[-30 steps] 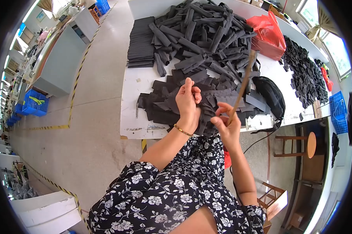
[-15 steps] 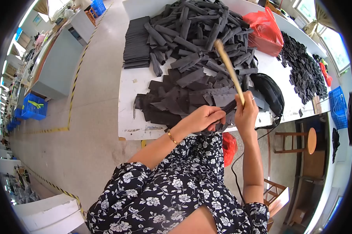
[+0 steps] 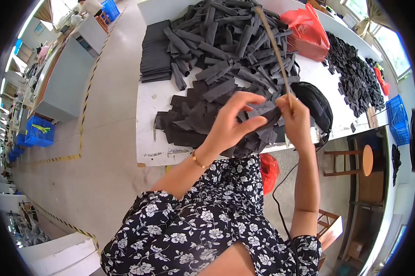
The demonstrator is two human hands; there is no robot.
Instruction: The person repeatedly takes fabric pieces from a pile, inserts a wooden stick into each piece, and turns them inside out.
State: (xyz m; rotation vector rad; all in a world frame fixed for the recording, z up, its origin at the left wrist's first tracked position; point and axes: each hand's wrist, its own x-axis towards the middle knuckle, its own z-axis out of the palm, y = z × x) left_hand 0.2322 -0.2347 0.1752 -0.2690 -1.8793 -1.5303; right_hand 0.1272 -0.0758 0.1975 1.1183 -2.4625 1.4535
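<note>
My right hand (image 3: 294,117) is closed around the lower end of a thin wooden stick (image 3: 276,53), which points up and away over the heap of dark rolled pieces (image 3: 221,34). A dark fabric piece shows beside its fingers. My left hand (image 3: 235,120), with a bracelet at the wrist, has thumb and fingers spread apart and holds nothing visible. It hovers over the pile of flat dark pieces (image 3: 189,112) near the table's front edge. A black pouch-like item (image 3: 314,105) lies just right of my right hand.
The white table (image 3: 147,145) also bears a neat dark stack (image 3: 155,53), a red plastic bag (image 3: 306,34) and a heap of small dark pieces (image 3: 354,76). A wooden stool (image 3: 367,160) stands right. Another person (image 3: 90,7) is far off at upper left.
My left hand has opened and risen from near the table edge. My right hand has moved slightly up with the stick, whose tip now reaches farther over the rolled pieces.
</note>
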